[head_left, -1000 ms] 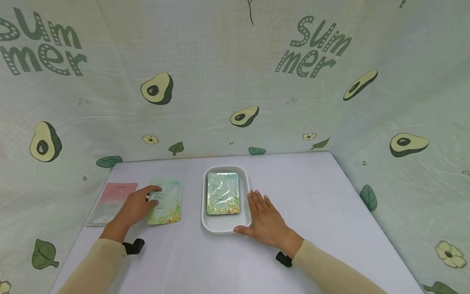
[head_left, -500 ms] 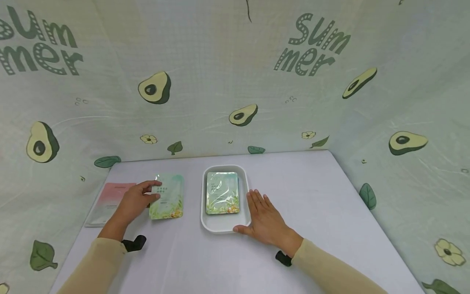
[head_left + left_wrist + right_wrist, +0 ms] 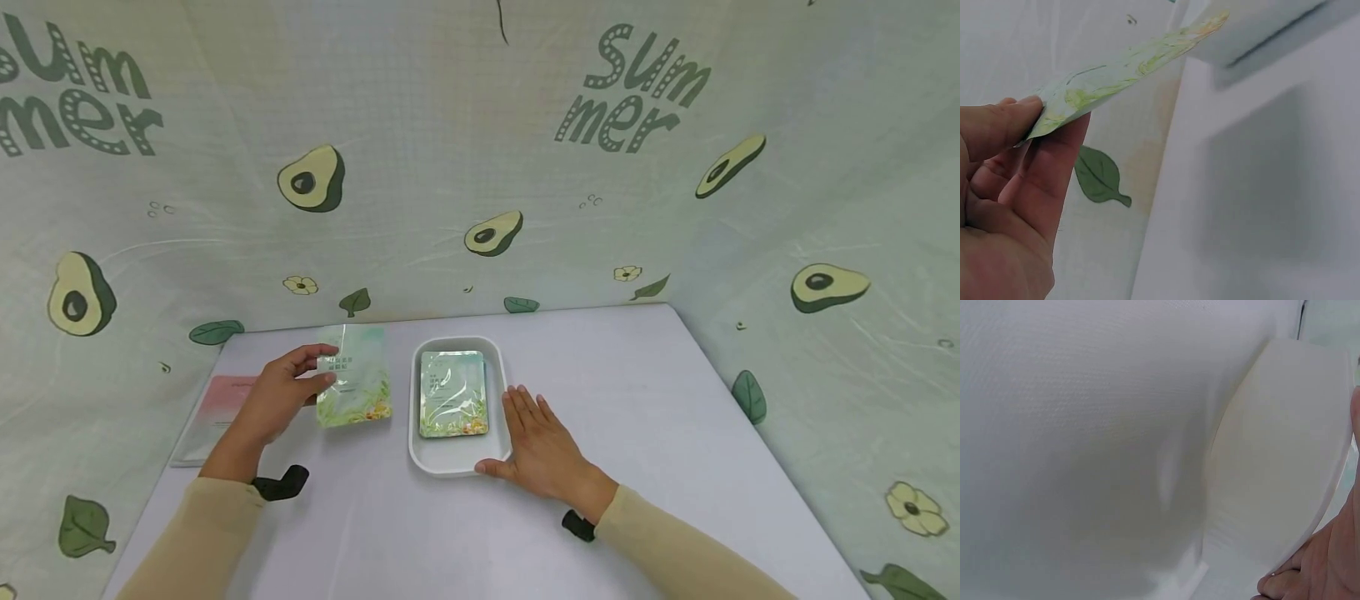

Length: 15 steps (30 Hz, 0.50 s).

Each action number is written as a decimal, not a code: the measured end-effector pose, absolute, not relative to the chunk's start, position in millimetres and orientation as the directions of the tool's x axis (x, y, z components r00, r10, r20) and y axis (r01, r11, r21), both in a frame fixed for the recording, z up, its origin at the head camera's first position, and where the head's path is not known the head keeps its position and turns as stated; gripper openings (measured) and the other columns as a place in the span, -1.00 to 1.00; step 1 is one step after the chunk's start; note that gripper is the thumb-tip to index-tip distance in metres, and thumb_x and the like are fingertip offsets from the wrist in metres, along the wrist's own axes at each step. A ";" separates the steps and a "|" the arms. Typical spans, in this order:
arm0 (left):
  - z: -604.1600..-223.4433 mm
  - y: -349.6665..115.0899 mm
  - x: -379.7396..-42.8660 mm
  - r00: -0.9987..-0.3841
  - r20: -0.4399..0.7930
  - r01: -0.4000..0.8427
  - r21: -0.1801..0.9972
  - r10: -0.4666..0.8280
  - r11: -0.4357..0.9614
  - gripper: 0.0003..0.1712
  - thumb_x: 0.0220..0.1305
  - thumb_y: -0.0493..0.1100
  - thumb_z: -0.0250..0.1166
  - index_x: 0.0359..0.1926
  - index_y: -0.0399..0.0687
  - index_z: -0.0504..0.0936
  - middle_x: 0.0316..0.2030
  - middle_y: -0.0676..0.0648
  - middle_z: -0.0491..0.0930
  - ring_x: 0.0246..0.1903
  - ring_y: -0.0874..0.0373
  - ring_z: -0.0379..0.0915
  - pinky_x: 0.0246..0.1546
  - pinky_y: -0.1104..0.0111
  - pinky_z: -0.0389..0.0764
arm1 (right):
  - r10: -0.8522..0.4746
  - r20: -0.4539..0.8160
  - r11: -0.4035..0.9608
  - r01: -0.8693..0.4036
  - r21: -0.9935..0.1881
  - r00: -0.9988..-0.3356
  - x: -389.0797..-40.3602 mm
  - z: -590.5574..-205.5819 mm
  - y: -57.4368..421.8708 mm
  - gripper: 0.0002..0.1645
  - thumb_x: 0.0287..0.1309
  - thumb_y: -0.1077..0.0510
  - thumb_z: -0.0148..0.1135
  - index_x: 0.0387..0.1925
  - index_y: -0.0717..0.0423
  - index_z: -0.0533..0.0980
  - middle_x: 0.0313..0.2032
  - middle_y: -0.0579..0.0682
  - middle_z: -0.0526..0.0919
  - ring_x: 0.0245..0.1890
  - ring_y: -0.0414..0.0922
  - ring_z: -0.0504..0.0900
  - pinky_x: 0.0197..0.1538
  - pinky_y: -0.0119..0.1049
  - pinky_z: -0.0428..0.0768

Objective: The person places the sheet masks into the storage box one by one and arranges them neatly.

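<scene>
My left hand [image 3: 279,398] pinches the left edge of a flat green face mask packet [image 3: 358,387] and holds it above the table, left of a white tray [image 3: 450,461]. In the left wrist view the thumb lies on top of the packet [image 3: 1119,74] with fingers beneath, and its shadow falls on the tabletop. Another green packet [image 3: 453,393] lies in the tray towards its far end. My right hand [image 3: 546,446] rests against the tray's right side, fingers straight, thumb at the near right corner. The right wrist view shows the tray's outer wall [image 3: 1279,444] beside part of that hand.
Pink-and-white packets [image 3: 210,421] lie at the table's left edge, partly hidden behind my left forearm; how many cannot be told. A patterned cloth [image 3: 420,167] rises behind and beside the white table [image 3: 630,400].
The left hand has lifted the green packet off the table and carried it slightly right and away from me. My right hand stays at the tray.
</scene>
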<state>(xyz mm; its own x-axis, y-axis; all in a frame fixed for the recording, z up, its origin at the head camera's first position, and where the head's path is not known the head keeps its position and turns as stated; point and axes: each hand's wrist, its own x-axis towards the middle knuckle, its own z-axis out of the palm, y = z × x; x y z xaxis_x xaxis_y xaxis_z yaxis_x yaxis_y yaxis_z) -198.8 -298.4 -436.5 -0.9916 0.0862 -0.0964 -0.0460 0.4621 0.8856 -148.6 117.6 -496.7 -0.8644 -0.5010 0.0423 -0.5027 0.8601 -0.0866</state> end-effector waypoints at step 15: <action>-439.7 -191.2 -222.8 -0.975 -0.090 -0.022 0.949 0.203 0.316 -0.51 0.45 -0.28 0.36 0.35 -0.02 0.58 0.04 -0.16 0.48 -0.17 0.08 0.55 -0.21 0.33 0.72 | -0.495 0.028 0.862 -0.495 -0.104 -0.868 -148.8 -498.5 117.7 0.44 0.27 -0.72 -0.06 0.61 0.42 0.05 0.60 0.35 0.14 0.66 0.20 0.07 0.63 0.17 0.13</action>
<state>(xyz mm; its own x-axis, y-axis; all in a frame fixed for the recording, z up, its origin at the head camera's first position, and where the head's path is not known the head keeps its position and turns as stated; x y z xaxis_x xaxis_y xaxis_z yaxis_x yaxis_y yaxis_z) -222.8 -191.2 -439.7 -0.9750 0.2028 -0.0904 -0.0224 0.3155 0.9486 -148.8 117.7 -498.5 -0.8682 -0.4955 0.0275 -0.4954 0.8624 -0.1043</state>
